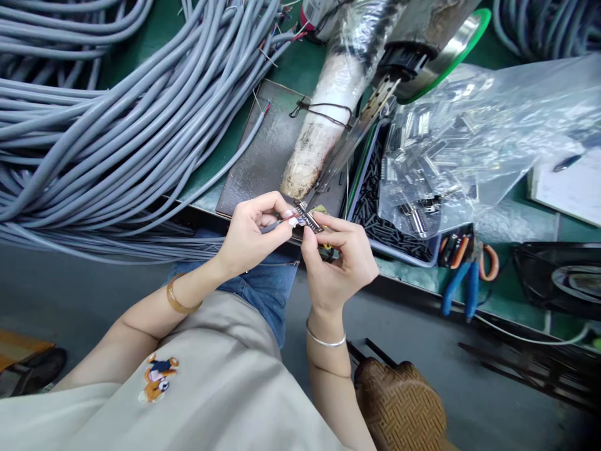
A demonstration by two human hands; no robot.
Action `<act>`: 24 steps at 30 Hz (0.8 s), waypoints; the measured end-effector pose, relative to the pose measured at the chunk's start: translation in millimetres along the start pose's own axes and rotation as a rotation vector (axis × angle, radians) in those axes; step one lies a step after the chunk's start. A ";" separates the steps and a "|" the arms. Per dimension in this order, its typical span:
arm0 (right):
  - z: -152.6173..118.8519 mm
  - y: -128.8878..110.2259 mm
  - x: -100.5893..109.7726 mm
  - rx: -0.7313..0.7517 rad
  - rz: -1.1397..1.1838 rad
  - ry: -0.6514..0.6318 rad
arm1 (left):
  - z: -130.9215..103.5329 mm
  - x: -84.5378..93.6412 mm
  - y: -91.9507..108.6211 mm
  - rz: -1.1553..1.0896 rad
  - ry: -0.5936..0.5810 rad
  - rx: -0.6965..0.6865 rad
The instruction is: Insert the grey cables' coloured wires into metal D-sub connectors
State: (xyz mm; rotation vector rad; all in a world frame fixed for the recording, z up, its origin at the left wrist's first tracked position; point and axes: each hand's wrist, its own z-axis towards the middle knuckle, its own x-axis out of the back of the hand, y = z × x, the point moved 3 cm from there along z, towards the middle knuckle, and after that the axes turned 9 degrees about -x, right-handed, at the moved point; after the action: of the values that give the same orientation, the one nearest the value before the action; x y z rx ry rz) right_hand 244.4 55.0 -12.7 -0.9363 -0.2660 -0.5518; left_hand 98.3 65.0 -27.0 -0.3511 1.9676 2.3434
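Observation:
My left hand (256, 232) pinches the stripped end of a grey cable (270, 226), whose thin coloured wires reach a small metal connector (307, 217). The fingertips of my right hand (338, 254) are closed on that connector, just right of the wires. Both hands meet at the bench's front edge, above my lap. Right behind them are the blunt tip of a white wrapped tube (312, 141) and a thin metal rod (350, 141). Beneath these lies a dark metal plate (263, 153). Fingers partly cover the wire ends.
A large bundle of grey cables (154, 113) fills the left. On the right are a bin of black pieces (370, 213), a clear plastic bag of metal connectors (436, 150), blue-handled pliers (462, 288) and a green-rimmed spool (462, 59). A woven brown seat (404, 407) stands below.

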 end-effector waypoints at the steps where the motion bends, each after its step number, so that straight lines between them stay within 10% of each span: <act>1: 0.2 -0.3 0.0 0.008 -0.005 0.004 | 0.0 -0.2 -0.4 0.005 0.003 -0.003; 19: -11.4 -1.3 4.6 0.156 -0.155 0.009 | -5.0 0.1 -2.4 -0.028 -0.015 0.098; 24: -14.9 1.8 28.5 0.153 -0.002 0.324 | -9.3 -0.4 0.4 -0.098 -0.024 0.201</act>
State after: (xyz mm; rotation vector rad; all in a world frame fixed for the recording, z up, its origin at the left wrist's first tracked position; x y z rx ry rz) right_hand 268.9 34.2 -9.7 -0.6857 -0.0162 -0.6660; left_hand 99.9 55.9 -27.9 -0.3936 2.0993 2.0599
